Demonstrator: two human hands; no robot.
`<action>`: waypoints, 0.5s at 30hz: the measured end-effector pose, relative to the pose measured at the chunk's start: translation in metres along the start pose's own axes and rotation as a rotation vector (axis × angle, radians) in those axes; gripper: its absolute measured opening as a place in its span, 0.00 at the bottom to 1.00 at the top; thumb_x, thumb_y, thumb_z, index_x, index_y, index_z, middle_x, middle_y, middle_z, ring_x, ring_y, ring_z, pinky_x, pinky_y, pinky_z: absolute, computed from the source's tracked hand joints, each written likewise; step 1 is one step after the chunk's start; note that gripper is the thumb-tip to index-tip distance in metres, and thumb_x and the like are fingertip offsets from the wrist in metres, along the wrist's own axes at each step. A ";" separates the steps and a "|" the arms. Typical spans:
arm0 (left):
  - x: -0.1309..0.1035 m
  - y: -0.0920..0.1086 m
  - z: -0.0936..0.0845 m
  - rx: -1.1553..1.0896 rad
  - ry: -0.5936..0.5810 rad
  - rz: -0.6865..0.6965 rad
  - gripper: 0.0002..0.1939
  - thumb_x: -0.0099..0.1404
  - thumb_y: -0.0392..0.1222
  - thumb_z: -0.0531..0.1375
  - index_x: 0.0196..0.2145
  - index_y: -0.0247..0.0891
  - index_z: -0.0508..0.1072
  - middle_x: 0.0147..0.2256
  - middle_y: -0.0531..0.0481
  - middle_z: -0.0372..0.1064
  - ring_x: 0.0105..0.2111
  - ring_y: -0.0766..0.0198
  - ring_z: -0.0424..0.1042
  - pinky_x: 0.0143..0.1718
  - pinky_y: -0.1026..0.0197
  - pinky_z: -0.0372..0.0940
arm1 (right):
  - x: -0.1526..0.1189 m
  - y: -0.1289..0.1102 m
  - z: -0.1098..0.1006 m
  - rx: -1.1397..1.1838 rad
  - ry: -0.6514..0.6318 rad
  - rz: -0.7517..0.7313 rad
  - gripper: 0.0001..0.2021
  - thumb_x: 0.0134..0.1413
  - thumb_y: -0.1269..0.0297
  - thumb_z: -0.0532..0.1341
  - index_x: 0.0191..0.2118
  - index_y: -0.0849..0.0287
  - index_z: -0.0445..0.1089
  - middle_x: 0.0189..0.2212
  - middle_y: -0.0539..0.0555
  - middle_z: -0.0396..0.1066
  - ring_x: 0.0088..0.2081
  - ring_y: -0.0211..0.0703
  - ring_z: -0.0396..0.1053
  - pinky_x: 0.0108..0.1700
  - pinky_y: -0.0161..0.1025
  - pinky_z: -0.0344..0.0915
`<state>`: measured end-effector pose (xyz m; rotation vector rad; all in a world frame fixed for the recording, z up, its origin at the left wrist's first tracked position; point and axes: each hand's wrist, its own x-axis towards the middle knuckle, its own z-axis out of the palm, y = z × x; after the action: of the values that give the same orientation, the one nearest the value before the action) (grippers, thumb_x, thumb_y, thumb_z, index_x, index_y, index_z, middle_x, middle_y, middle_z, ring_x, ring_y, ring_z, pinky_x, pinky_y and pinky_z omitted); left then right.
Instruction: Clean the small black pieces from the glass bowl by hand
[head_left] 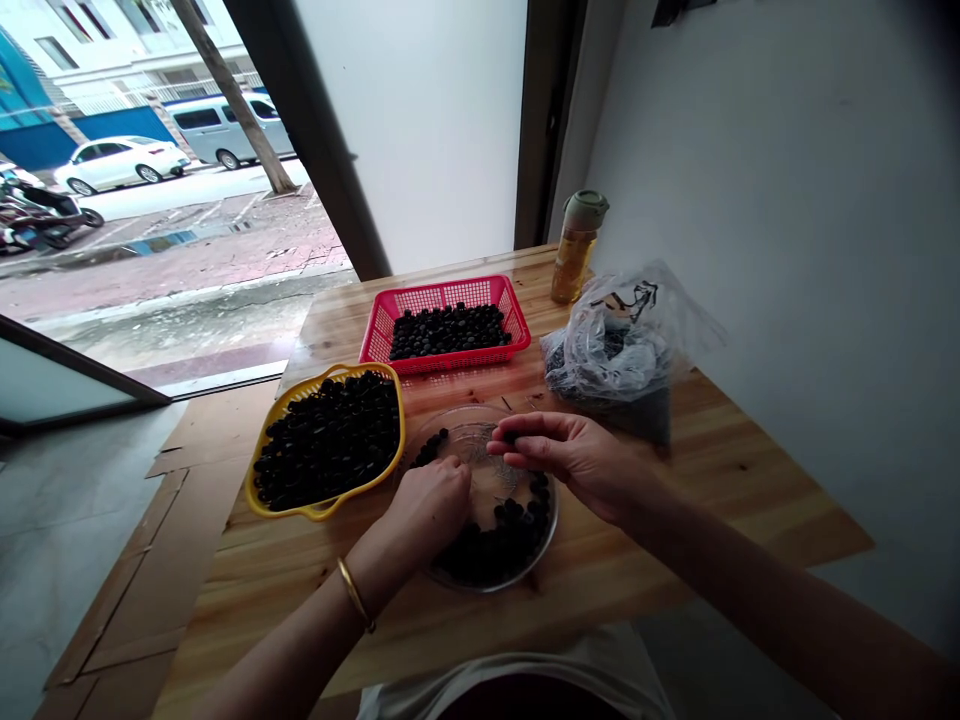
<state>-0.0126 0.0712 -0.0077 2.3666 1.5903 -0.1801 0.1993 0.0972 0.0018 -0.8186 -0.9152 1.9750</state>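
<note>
A round clear plate lies on the wooden table in front of me, with small black round pieces heaped along its near and right side and a few at its left edge. My left hand, with a gold bangle on the wrist, is closed over the plate's left part; its fingertips are hidden, so I cannot see what is in them. Over the plate's right rim, my right hand pinches a small black round piece between thumb and fingers.
Left of the plate stands a yellow basket full of black pieces. Behind is a red basket holding more. A clear plastic bag with dark contents and a bottle stand at the right back of the table.
</note>
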 end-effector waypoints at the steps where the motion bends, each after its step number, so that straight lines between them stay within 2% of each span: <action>1: 0.001 0.000 0.000 0.003 -0.011 -0.003 0.11 0.71 0.34 0.56 0.38 0.33 0.80 0.40 0.34 0.81 0.38 0.43 0.82 0.35 0.52 0.71 | -0.002 0.001 0.002 0.030 -0.002 0.011 0.14 0.46 0.64 0.79 0.39 0.61 0.83 0.39 0.56 0.85 0.43 0.44 0.84 0.46 0.34 0.79; 6: -0.006 0.004 -0.001 0.002 0.000 -0.052 0.09 0.69 0.32 0.57 0.36 0.35 0.78 0.37 0.39 0.81 0.37 0.49 0.82 0.36 0.56 0.69 | -0.010 0.011 0.005 -0.026 -0.020 -0.040 0.16 0.44 0.60 0.80 0.37 0.62 0.79 0.28 0.51 0.82 0.27 0.38 0.80 0.30 0.30 0.76; 9: -0.015 0.006 -0.002 -0.007 0.048 -0.109 0.09 0.72 0.33 0.55 0.39 0.36 0.77 0.38 0.41 0.80 0.40 0.51 0.80 0.40 0.56 0.69 | -0.017 0.023 0.005 -0.079 -0.015 -0.036 0.18 0.46 0.56 0.79 0.35 0.62 0.77 0.22 0.49 0.79 0.22 0.35 0.76 0.25 0.29 0.73; 15: -0.018 0.004 0.002 -0.031 0.038 -0.113 0.06 0.71 0.35 0.58 0.41 0.38 0.76 0.45 0.40 0.76 0.45 0.50 0.78 0.42 0.55 0.70 | -0.029 0.038 0.007 -0.017 0.008 -0.076 0.18 0.49 0.53 0.77 0.36 0.61 0.76 0.27 0.50 0.80 0.21 0.34 0.75 0.22 0.27 0.72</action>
<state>-0.0161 0.0530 -0.0039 2.2714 1.7327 -0.1337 0.1934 0.0545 -0.0192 -0.7902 -0.9460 1.8995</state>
